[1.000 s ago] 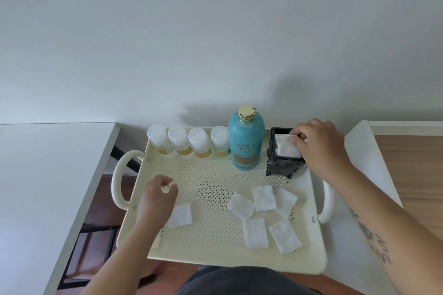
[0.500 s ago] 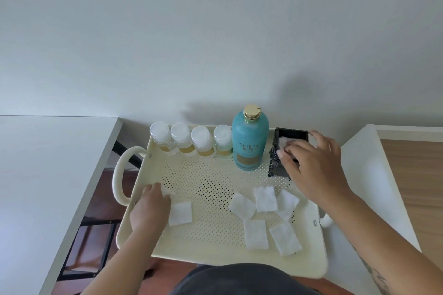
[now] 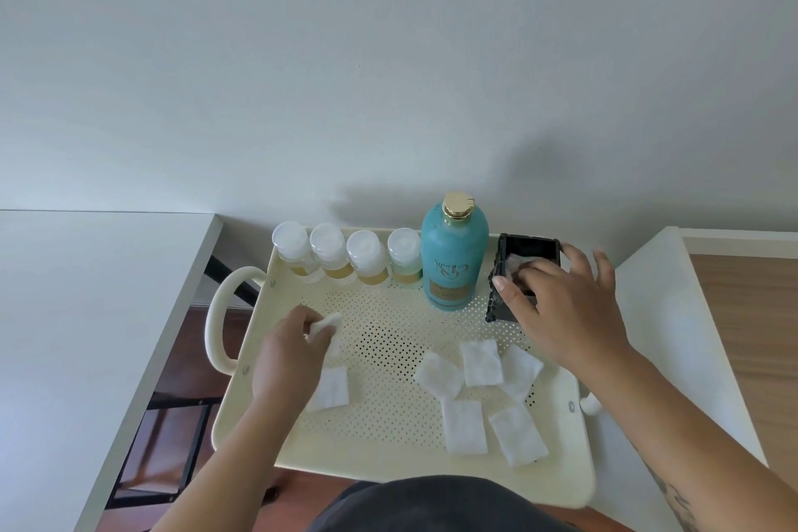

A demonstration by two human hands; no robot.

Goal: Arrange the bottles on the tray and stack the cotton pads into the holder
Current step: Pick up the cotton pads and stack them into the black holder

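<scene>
A cream perforated tray (image 3: 388,436) carries several small white-capped bottles (image 3: 347,257) in a row along its far edge, with a tall teal bottle (image 3: 453,259) beside them. To the right of it stands a black holder (image 3: 524,255) with a white pad inside. My right hand (image 3: 565,307) hovers over the holder with fingers spread and fingertips on the pad inside. My left hand (image 3: 289,354) pinches a folded cotton pad (image 3: 326,326) just above the tray's left part. One loose pad (image 3: 330,389) lies below that hand; several more pads (image 3: 479,389) lie at the tray's right.
A white table (image 3: 86,315) stands to the left, and a white surface (image 3: 673,315) to the right. The tray has looped handles (image 3: 220,315) on both sides. A plain wall rises right behind the tray.
My left hand has picked a pad up off the tray's left side. My right hand has pushed its pad down into the holder and spread its fingers over it.
</scene>
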